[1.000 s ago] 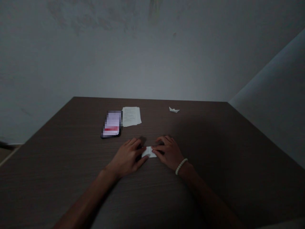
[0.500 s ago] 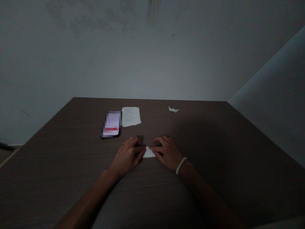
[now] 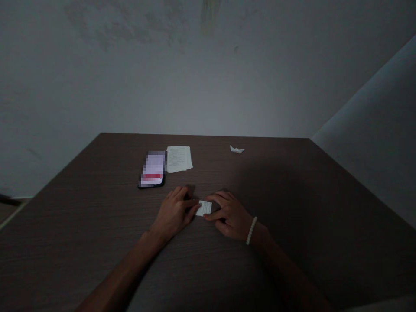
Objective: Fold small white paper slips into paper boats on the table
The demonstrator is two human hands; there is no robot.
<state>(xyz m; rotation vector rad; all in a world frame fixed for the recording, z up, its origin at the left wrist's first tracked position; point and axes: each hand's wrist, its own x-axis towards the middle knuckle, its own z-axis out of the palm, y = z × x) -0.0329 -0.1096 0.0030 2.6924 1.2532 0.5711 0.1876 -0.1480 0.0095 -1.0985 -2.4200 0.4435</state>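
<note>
A small folded piece of paper [image 3: 204, 208] with printed lines lies on the table between my hands. My left hand [image 3: 173, 212] grips its left edge between thumb and fingers. At the paper's right side is my right hand [image 3: 230, 215], closed on it, with one fingertip at the near right corner and another at the far right corner. A beaded bracelet [image 3: 251, 230] circles my right wrist.
On the dark wooden table [image 3: 97, 208], a phone [image 3: 152, 169] with a blurred screen lies to the left, beside a stack of printed papers [image 3: 179, 159]. A folded paper boat [image 3: 237, 150] sits toward the back. Behind the table stands a grey wall [image 3: 208, 86].
My right hand has shifted slightly right and toward me, its fingers moving from the paper's top edge to its right side. More of the paper shows. The left hand has hardly moved.
</note>
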